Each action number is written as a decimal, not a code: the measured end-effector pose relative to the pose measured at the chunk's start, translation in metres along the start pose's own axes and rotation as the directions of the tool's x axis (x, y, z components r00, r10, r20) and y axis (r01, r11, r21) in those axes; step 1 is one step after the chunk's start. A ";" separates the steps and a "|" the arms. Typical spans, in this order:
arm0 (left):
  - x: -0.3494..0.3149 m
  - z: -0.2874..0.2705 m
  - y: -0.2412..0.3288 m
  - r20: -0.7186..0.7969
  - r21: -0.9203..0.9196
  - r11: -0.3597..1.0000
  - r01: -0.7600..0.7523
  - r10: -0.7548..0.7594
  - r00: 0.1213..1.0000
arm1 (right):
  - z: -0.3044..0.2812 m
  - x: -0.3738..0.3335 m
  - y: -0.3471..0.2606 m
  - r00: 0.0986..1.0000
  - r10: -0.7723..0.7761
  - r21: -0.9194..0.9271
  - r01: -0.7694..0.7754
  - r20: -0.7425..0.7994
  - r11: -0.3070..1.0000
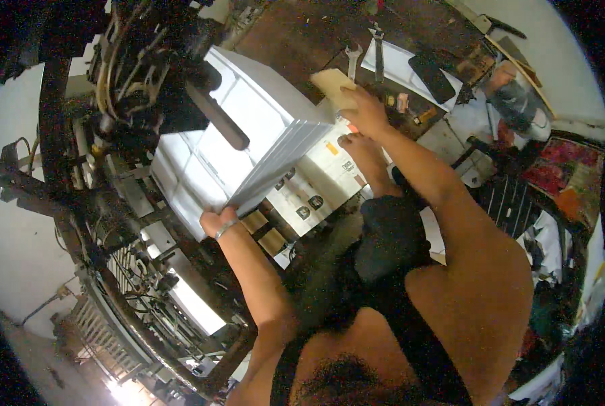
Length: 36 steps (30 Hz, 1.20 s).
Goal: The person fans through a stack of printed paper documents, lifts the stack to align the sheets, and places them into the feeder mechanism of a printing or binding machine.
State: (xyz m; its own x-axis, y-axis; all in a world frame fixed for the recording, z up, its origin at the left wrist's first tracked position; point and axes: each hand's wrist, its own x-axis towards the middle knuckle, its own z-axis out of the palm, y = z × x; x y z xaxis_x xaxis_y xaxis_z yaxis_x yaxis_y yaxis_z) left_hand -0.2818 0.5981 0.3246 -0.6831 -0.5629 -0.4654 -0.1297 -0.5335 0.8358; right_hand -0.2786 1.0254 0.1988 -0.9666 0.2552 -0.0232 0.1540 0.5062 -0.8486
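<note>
A tall stack of white paper (248, 101) rises beside a dark machine, and its upper sheets bend down at the left. My left hand (220, 222), with a metal bracelet at the wrist, is closed at the near lower edge of these white sheets (187, 162). Its fingertips are partly hidden there. Farther right, my right hand (364, 111) grips a pale yellow flat piece (336, 88), card or a pad, just off the stack's right corner. Below that hand, a bare limb (371, 162) extends from black cloth over a printed white surface (322, 176).
A dark machine with a rod (218, 118) and cables fills the left side. On the brown table lie an open-end wrench (353, 61), an adjustable wrench (379, 57) and a black phone (431, 78) on white paper. Small brown blocks (272, 241) sit near my left forearm.
</note>
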 end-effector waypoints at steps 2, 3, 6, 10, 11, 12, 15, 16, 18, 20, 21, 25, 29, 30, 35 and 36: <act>-0.005 0.007 -0.001 -0.039 0.054 0.998 -0.010 0.012 0.999 | -0.001 0.013 -0.011 0.999 0.045 0.365 -0.041 -0.001 0.930; -0.022 0.024 -0.003 -0.156 0.133 0.991 -0.022 0.043 0.987 | -0.014 0.022 -0.042 0.997 0.068 0.498 -0.075 0.031 0.864; -0.005 0.012 -0.002 -0.327 0.128 0.992 0.016 0.027 0.945 | -0.022 0.050 -0.103 0.993 0.117 0.769 -0.053 -0.029 0.637; 0.007 0.012 -0.007 -0.171 0.043 0.999 0.000 0.007 0.985 | 0.023 0.063 -0.125 0.984 -0.178 0.635 0.127 0.016 0.762; 0.028 -0.019 -0.006 -0.195 0.006 0.999 -0.043 0.043 0.980 | 0.012 0.055 -0.147 0.979 -0.149 0.649 0.022 0.141 0.761; 0.038 -0.037 -0.005 -0.203 -0.025 0.997 -0.078 0.072 0.977 | 0.009 0.055 -0.151 0.973 -0.156 0.675 -0.002 0.173 0.738; -0.041 0.047 0.001 -0.363 0.074 0.996 -0.048 0.072 0.929 | -0.019 0.058 -0.152 0.959 -0.083 0.626 -0.111 0.272 0.772; -0.065 0.059 0.012 -0.205 0.705 0.708 -0.039 0.256 0.945 | -0.006 0.064 -0.133 0.985 -0.044 0.757 -0.100 0.167 0.646; -0.067 0.060 0.007 -0.175 0.650 0.751 -0.118 0.300 0.938 | -0.024 0.041 -0.130 0.994 0.109 0.656 -0.084 0.002 0.750; -0.081 0.065 0.017 -0.248 0.048 0.992 -0.120 0.128 0.960 | -0.030 0.008 -0.074 0.974 -0.071 0.279 0.131 -0.214 0.951; -0.086 0.060 0.023 -0.244 -0.110 0.986 -0.127 0.097 0.965 | -0.038 -0.011 -0.052 0.948 -0.233 0.074 0.254 -0.218 0.964; -0.069 -0.003 0.021 -0.185 -0.469 0.880 -0.072 -0.018 0.983 | -0.103 -0.077 -0.054 0.701 -0.690 -0.112 0.711 0.178 0.694; -0.063 -0.004 0.022 -0.245 -0.552 0.801 -0.233 0.112 0.963 | -0.090 -0.077 -0.128 0.233 -0.646 -0.002 0.941 0.727 0.338; -0.058 -0.012 0.015 -0.291 -0.587 0.765 -0.264 0.106 0.951 | -0.073 -0.075 -0.154 0.148 -0.632 0.048 0.958 0.761 0.282; -0.071 -0.017 0.025 -0.172 -0.127 0.842 -0.525 0.502 0.847 | 0.040 -0.082 -0.217 -0.247 -0.547 0.291 0.957 0.800 -0.005; -0.065 -0.021 0.024 -0.193 -0.058 0.841 -0.538 0.519 0.833 | 0.057 -0.093 -0.229 -0.299 -0.537 0.325 0.944 0.789 -0.049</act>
State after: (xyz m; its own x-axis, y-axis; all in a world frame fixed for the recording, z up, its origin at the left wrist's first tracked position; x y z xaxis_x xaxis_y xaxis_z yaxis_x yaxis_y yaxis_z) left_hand -0.2250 0.6084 0.3687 -0.4976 -0.8673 -0.0097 0.3003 -0.1827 0.9362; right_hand -0.2360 0.8387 0.3650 0.0449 -0.9979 0.0457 -0.9870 -0.0514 -0.1522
